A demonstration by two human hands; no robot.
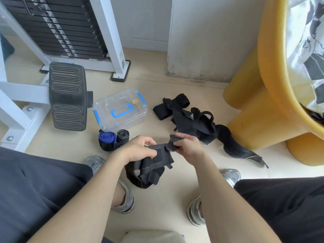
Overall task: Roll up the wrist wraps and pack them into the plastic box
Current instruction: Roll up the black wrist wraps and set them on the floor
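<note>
starting from the left, the plastic box (pixel 121 109) sits on the floor just beside the black footplate (pixel 68 95) of the gym machine, and its lid looks latched with the blue handle flat, so nothing's packed yet. right in front of it you've got two finished rolls touching each other, the blue roll (pixel 107 138) and the grey-black roll (pixel 123 135). then your left hand (pixel 138 149) has its fingers curled over the flat part of the black wrap (pixel 152 160), which hangs down between your knees. your right hand (pixel 187 146) is pinching the wrap's far end, where it's bunched into what looks like the first turn of a roll. so i'd say you're at the start of rolling number three. next move is probably to keep that core tight with the right while the left feeds the slack in straight, otherwise it'll cone out sideways. further right the loose pile (pixel 192 118) of black wraps lies tangled next to the yellow stool (pixel 245 109), so there's plenty left before you even pop the lid.
</note>
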